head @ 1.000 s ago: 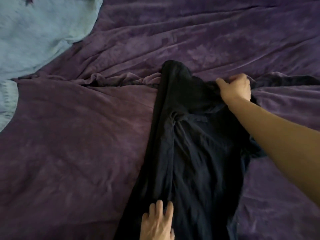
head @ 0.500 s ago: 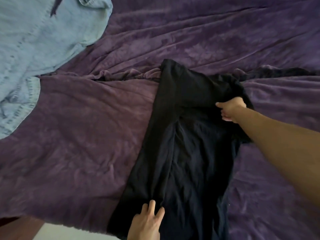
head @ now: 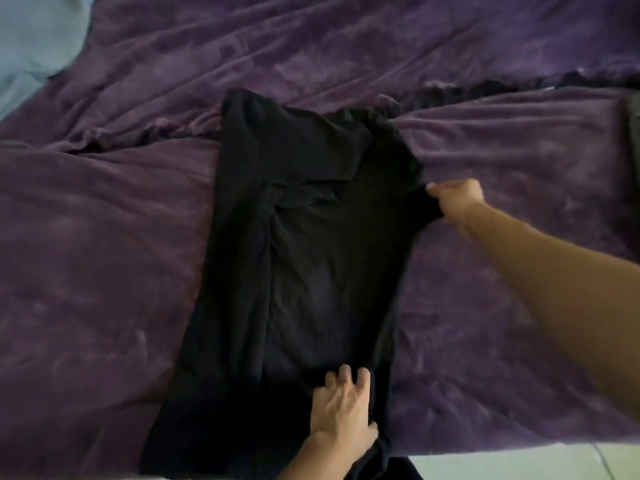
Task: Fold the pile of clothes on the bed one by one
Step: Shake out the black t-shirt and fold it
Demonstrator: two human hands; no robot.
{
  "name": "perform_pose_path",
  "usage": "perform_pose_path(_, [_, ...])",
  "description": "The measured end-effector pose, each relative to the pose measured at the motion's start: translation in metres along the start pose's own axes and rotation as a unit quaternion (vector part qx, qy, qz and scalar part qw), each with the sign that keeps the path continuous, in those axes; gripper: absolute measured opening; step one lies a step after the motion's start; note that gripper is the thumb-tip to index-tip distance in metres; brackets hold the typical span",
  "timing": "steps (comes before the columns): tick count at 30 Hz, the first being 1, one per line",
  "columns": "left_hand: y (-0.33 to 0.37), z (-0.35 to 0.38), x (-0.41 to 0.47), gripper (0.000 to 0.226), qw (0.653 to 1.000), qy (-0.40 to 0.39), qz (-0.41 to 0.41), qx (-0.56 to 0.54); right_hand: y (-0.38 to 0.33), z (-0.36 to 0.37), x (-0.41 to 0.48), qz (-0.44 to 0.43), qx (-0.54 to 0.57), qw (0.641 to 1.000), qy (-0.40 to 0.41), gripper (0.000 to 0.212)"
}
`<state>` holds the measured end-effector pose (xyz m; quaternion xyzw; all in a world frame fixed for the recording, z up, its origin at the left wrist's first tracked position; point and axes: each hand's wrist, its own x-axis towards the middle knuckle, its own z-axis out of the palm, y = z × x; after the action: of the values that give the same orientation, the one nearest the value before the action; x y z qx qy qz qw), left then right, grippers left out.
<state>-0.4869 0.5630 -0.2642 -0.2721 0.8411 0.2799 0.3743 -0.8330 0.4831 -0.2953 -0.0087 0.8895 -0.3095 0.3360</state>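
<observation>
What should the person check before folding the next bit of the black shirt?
1. Right hand pinches the right edge of the black shirt: ok.
2. Left hand rests on the shirt's near end: ok.
3. Shirt's left side looks folded in, edge fairly straight: ok.
4. Shirt's middle smooth: not ok, creases show below the collar.
5. Room on the purple blanket round the shirt: ok, the blue garment lies away in the far left corner.
6. Near hem flat: cannot tell, it runs out of view.
</observation>
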Motion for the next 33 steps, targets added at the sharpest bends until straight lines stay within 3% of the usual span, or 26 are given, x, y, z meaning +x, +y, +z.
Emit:
perform_pose_path(1, [0.001,0.002,0.001,0.069,1.000,0.005,-0.002,0.006,-0.002,-0.013,0.002,0.051,0.045,0.997,0.032,0.026])
perform_pose_path(4, [0.001,0.005,-0.001,0.056,0.999,0.009,0.025,0.031,0.008,-0.039,0.009,0.069,0.024,0.990,0.122,0.037])
perform_pose_path(6, [0.002,0.006,-0.002,0.051,0.999,0.009,0.035,0.029,0.008,-0.031,-0.007,0.038,0.019,0.996,0.081,0.047])
perform_pose_path(8, [0.003,0.008,-0.004,0.043,0.999,0.023,0.042,0.009,0.003,-0.012,-0.023,0.080,0.067,0.994,0.010,0.056])
perform_pose_path(11, [0.005,0.016,-0.007,0.058,0.999,0.014,0.037,-0.004,-0.002,0.005,-0.028,0.169,0.124,0.969,-0.130,0.036])
perform_pose_path(13, [0.009,0.021,-0.008,0.076,1.000,-0.010,0.021,-0.006,-0.012,0.001,-0.023,0.161,0.148,0.960,-0.175,0.018])
perform_pose_path(16, [0.018,0.021,-0.008,0.081,1.000,-0.022,-0.001,0.007,-0.015,-0.020,-0.018,0.113,0.224,0.949,-0.189,0.021])
perform_pose_path(18, [0.025,0.019,-0.008,0.079,0.999,-0.033,-0.013,0.013,0.001,-0.036,-0.021,0.138,0.172,0.959,-0.177,0.018])
perform_pose_path(21, [0.027,0.018,-0.002,0.078,0.997,-0.055,-0.045,0.000,0.023,-0.044,-0.014,0.173,0.069,0.980,-0.070,0.012])
perform_pose_path(24, [0.029,0.026,0.001,0.068,0.997,-0.033,-0.075,-0.007,0.012,-0.029,0.002,0.098,0.153,0.983,-0.025,0.052])
perform_pose_path(27, [0.038,0.028,0.007,0.057,0.992,0.001,-0.127,-0.016,-0.010,-0.011,0.007,-0.096,0.084,0.991,0.029,0.066])
perform_pose_path(28, [0.042,0.028,0.011,0.055,0.989,0.011,-0.148,-0.018,-0.016,-0.005,0.007,-0.146,0.046,0.988,0.009,0.072])
perform_pose_path(30, [0.052,0.027,0.016,0.052,0.981,0.024,-0.191,-0.025,-0.026,-0.003,0.013,-0.168,-0.016,0.983,-0.079,0.081])
perform_pose_path(33, [0.061,0.025,0.015,0.046,0.969,0.045,-0.240,-0.036,-0.033,-0.022,0.024,-0.118,-0.134,0.966,-0.186,0.082])
